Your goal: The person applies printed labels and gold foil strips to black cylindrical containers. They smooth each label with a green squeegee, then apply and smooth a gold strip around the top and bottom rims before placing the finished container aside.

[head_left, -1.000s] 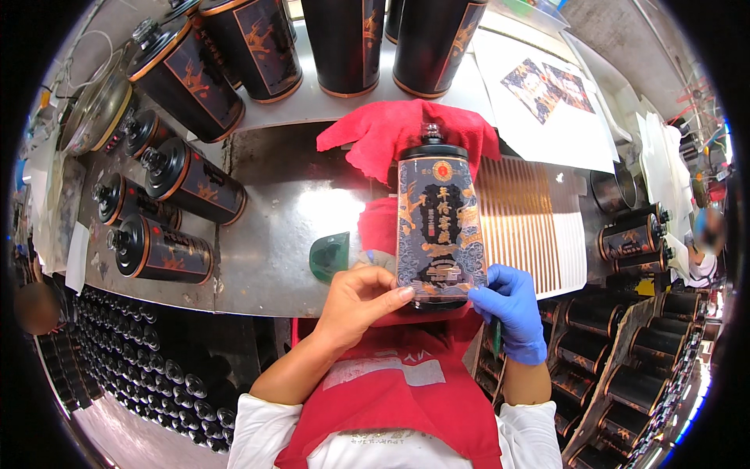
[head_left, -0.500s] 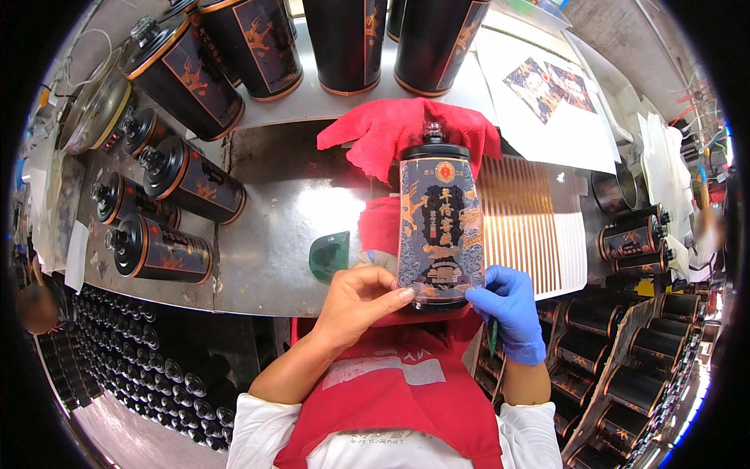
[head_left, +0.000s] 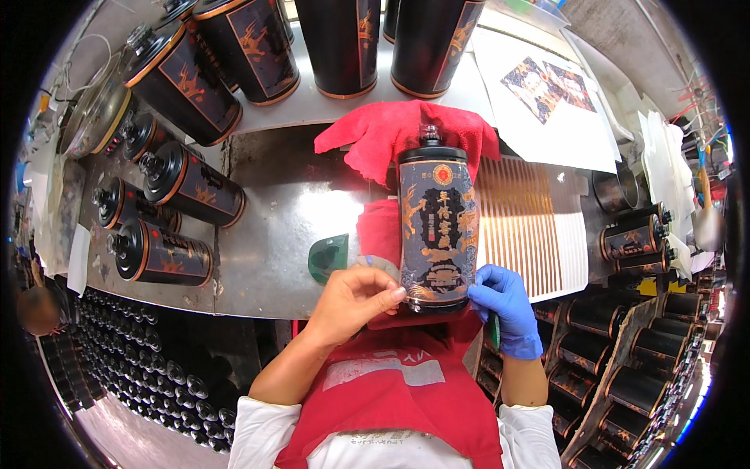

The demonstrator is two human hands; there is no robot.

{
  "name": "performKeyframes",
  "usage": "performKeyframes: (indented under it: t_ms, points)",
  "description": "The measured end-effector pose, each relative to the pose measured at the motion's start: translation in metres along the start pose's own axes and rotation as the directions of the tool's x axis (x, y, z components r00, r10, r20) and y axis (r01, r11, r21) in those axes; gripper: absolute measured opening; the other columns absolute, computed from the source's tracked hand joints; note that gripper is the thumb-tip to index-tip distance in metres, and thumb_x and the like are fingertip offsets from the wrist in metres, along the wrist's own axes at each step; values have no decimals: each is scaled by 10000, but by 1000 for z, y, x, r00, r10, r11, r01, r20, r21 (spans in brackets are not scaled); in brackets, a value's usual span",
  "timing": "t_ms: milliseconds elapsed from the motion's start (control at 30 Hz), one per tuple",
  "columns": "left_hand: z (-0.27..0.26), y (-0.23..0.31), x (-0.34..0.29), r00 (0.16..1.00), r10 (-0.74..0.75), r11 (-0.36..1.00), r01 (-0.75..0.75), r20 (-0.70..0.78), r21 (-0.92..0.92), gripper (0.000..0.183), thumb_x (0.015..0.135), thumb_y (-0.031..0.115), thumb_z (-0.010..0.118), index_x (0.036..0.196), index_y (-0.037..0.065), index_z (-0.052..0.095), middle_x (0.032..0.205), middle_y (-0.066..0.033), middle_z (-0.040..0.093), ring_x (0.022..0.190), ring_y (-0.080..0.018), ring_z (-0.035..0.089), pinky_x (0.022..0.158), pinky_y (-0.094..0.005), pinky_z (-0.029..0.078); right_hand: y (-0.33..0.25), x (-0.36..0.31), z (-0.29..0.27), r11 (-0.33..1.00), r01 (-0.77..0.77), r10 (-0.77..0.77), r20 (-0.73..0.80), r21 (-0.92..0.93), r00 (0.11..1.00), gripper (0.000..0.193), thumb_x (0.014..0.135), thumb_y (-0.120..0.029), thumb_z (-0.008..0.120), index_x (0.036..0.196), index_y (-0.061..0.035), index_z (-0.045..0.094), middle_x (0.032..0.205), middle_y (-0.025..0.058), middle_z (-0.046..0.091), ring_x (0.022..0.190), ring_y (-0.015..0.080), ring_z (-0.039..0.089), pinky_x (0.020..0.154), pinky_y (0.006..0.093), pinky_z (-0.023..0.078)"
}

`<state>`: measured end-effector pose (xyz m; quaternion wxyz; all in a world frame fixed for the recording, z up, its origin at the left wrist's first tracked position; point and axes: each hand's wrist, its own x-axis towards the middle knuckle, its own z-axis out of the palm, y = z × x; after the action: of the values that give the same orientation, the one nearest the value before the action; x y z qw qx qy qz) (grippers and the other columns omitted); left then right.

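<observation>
A black bottle (head_left: 431, 153) with a clear knobbed stopper lies on red cloth before me, its base toward me. A dark label (head_left: 441, 227) with gold patterns covers its upper side. My bare left hand (head_left: 355, 305) pinches at the label's lower left corner, thumb against forefinger. At the lower right corner, my blue-gloved right hand (head_left: 506, 309) pinches the label's edge. Part of a green scraper (head_left: 494, 332) shows under the gloved fingers, mostly hidden. Left of the bottle, a dark green scraper blade (head_left: 329, 259) lies on the metal table.
Red cloth (head_left: 375, 156) bunches around the bottle's neck. A striped label sheet (head_left: 539, 227) lies to the right, with white paper (head_left: 539, 47) beyond. Several black bottles (head_left: 203, 184) lie or stand at left and back. Racks of bottles (head_left: 617, 344) fill the lower right.
Both hands have drawn slightly inward and down at the label's lower corners. The label's lower sides, which flared outward before, now follow the bottle more closely.
</observation>
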<state>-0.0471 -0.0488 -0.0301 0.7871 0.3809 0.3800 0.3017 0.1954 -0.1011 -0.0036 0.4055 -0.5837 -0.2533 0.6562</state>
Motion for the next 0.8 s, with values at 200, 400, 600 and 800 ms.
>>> performKeyframes:
  t_ms: [200,400,600,800]
  points:
    - [-5,2,1,997,-41,997,37,60,74,119,842,70,637,901,-24,593,824,-57,617,699,-115,605,659,-245,508,6,5,-9,1000,-20,19,43,19,999,150,788,-130,693,851,-47,585,653,3,561,505,45,481,434,164,359]
    - [5,-6,10,955,296,955,-295,-1,38,534,913,112,527,1357,3,249,1277,-144,424,1141,-205,461,970,-332,367,-1,7,-6,994,99,-97,-33,52,995,337,800,-159,677,1077,-13,552,802,6,569,558,26,460,475,144,359]
    - [34,-9,20,948,304,950,-294,93,-103,685,949,154,459,1447,15,10,1474,-138,193,1332,-223,252,1084,-337,185,-12,5,20,989,70,-70,4,-130,998,471,868,-202,610,1272,2,476,883,-4,554,646,51,480,569,177,418]
    - [34,-3,17,984,175,922,-172,-21,-346,612,960,129,433,1454,42,81,1453,-101,265,1284,-194,340,1039,-315,286,-13,14,1,996,-84,82,89,15,993,452,896,-252,580,1262,1,498,892,10,569,655,51,479,566,182,415]
